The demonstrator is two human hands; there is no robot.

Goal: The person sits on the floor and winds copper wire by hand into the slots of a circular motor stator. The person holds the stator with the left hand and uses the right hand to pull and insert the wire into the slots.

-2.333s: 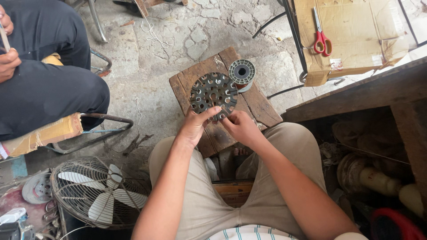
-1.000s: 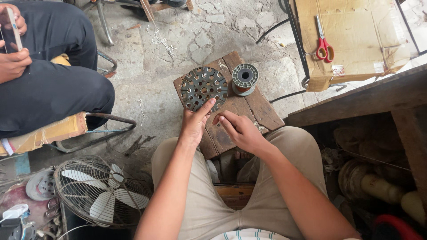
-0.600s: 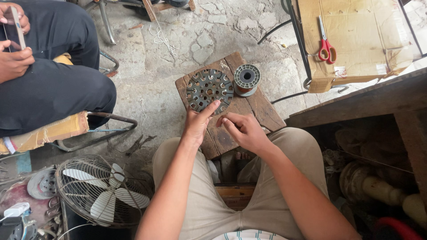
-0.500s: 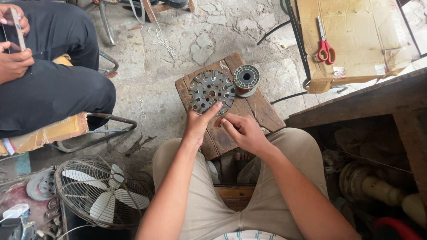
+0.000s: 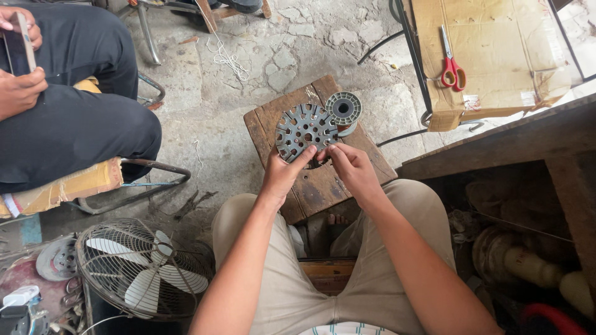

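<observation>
A round grey slotted metal core (image 5: pixel 304 129) lies on a small worn wooden stool (image 5: pixel 310 186) between my knees. My left hand (image 5: pixel 282 174) grips its near left edge, index finger reaching onto the rim. My right hand (image 5: pixel 351 167) pinches the core's near right edge with fingertips close together. A grey wire spool (image 5: pixel 343 109) stands on the stool just beyond the core, touching its far right side.
A seated person (image 5: pixel 74 118) in dark trousers holds a phone at the far left. A caged fan (image 5: pixel 143 270) lies at lower left. Red-handled scissors (image 5: pixel 450 62) rest on cardboard (image 5: pixel 496 56) at upper right. A wooden bench (image 5: pixel 515 142) flanks my right leg.
Both hands lifted the core earlier, then set it flat on the stool. Now they have closed in on its near edge, and the view has shifted slightly.
</observation>
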